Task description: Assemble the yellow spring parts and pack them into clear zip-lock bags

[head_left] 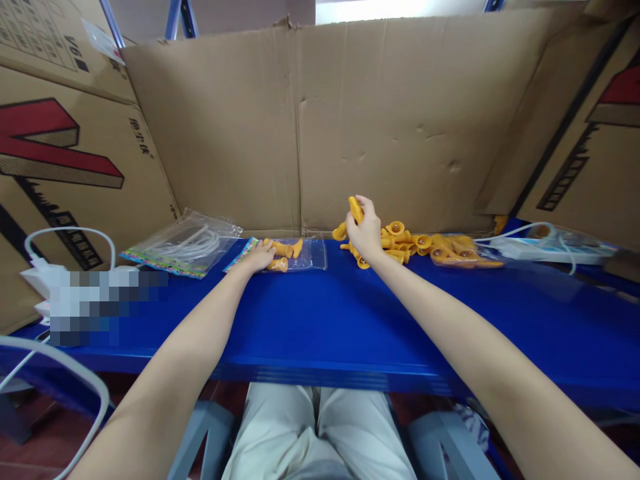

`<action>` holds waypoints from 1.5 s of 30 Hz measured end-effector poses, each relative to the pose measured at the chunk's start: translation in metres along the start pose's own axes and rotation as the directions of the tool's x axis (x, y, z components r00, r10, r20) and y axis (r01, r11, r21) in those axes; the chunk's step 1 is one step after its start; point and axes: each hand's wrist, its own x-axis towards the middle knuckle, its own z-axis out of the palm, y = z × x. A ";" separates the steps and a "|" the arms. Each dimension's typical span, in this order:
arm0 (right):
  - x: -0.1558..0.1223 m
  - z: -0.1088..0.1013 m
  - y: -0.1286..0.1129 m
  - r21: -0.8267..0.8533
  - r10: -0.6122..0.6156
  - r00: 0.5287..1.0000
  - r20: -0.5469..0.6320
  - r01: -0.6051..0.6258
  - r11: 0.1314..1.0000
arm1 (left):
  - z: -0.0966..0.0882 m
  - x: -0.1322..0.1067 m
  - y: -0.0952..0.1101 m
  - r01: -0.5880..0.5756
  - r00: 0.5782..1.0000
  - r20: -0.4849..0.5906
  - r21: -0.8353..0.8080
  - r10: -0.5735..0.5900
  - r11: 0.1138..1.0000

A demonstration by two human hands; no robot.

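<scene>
My right hand (366,230) is closed on a yellow pipe-shaped plastic toy (356,209), raised above a loose pile of similar yellow toys (396,229). The lower part of the held toy is hidden by my fingers. To the left, my left hand (260,256) lies over the header end of a clear plastic bag (314,255), fingers somewhat spread. Several orange-yellow toys (281,249) show inside this flat bag beside my fingertips. Just right of the pile is another clear bag of yellow toys (463,252).
Clear bags with white tubes (193,245) lie at the left, near white plugs and cables (47,272). A white power strip (553,251) stands at the right. Cardboard (390,120) walls the back and sides of the blue table (310,327).
</scene>
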 end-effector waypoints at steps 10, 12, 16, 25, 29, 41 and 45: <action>-0.010 0.028 -0.016 0.632 0.412 0.811 0.415 -0.583 0.510 | -0.003 -0.004 0.009 -0.029 0.999 0.044 -0.028 0.030 0.999; -0.014 0.029 -0.018 0.620 0.406 0.781 0.474 -0.624 0.476 | -0.001 -0.004 0.011 -0.039 0.999 0.037 -0.033 0.040 0.999; -0.017 0.030 -0.018 0.560 0.420 0.763 0.491 -0.646 0.519 | 0.002 -0.003 0.013 -0.053 0.998 0.036 -0.051 0.055 0.997; -0.021 0.031 -0.022 0.609 0.392 0.693 0.606 -0.720 0.331 | -0.004 -0.007 0.018 -0.049 0.996 0.068 -0.049 0.052 0.998; -0.023 0.032 -0.021 0.646 0.385 0.675 0.630 -0.730 0.224 | -0.010 -0.012 0.022 -0.035 0.996 0.076 -0.065 0.040 0.997; -0.011 0.027 -0.009 0.659 0.482 0.751 0.451 -0.644 0.387 | -0.055 -0.064 0.077 -0.512 0.844 -0.214 -0.054 0.491 0.857; -0.004 0.019 -0.001 0.681 0.518 0.757 0.399 -0.623 0.386 | -0.052 -0.078 0.105 -0.673 0.735 -0.104 0.012 0.670 0.740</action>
